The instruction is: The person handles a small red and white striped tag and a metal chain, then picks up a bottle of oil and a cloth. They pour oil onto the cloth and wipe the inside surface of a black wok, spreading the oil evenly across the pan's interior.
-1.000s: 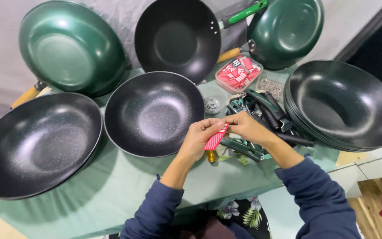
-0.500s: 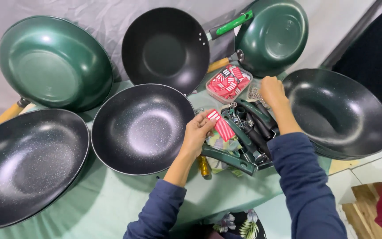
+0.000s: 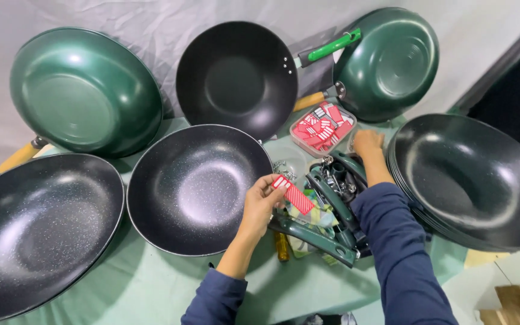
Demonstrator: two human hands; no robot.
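A red-and-white striped tag (image 3: 293,194) is pinched at its upper end between the thumb and fingers (image 3: 270,183) of the left hand (image 3: 262,201), its free end slanting down to the right over a pile of dark green pan handles (image 3: 332,207). The left forearm rises from the lower edge, beside the rim of a black speckled wok (image 3: 197,188) on the green worktop (image 3: 151,283). The right hand (image 3: 368,144) reaches forward, fingers curled down just beside a clear tub of red tags (image 3: 322,127); whether it grips anything cannot be told.
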